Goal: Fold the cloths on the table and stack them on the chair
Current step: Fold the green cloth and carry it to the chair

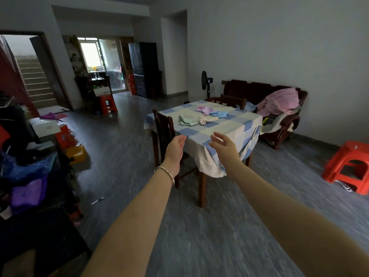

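Both hands, left (175, 145) and right (225, 143), reach forward spread and empty, well short of the crumpled pastel cloths (203, 116) on the blue-checked table (229, 128).

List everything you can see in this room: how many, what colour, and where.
cloths: at least four, green, cream, blue, pink, crumpled mid-table
table: one, blue-and-cream checked cover, room centre
chairs: two, dark wood, table's left and far sides
bench: one, dark wood, right wall
heap: one, mostly pink, on bench
fan: one, black, behind table
stools: two, red, far right and near back doorway
fridge: one, dark, back wall
clutter: dark, blue, purple, left edge
left hand: empty, open, silver bangle on wrist
right hand: empty, open
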The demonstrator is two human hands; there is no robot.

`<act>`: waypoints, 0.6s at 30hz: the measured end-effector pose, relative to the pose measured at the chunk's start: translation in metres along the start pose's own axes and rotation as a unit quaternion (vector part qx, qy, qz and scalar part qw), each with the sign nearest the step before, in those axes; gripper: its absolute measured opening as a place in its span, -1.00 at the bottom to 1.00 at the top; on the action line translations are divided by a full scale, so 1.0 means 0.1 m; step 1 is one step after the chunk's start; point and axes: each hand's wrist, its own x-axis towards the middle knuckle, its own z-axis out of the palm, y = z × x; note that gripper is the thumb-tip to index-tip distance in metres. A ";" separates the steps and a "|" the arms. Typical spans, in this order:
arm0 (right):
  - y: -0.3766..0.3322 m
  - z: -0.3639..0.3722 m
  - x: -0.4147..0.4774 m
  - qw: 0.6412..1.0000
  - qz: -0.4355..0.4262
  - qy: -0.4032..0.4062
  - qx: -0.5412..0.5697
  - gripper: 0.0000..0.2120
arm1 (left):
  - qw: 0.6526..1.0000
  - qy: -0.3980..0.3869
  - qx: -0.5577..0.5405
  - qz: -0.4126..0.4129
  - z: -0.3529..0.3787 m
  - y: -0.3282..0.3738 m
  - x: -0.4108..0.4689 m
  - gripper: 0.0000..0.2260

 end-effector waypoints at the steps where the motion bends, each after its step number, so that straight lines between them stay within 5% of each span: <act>1: 0.03 0.04 0.06 1.000 -0.001 -0.001 -0.004 -0.60 | 1.000 -0.002 -0.004 -0.002 -0.03 0.00 0.08 -0.60; 18: 0.47 0.29 0.90 0.999 0.027 0.025 0.008 -0.58 | 0.999 -0.005 0.005 -0.040 -0.17 -0.19 0.95 -0.59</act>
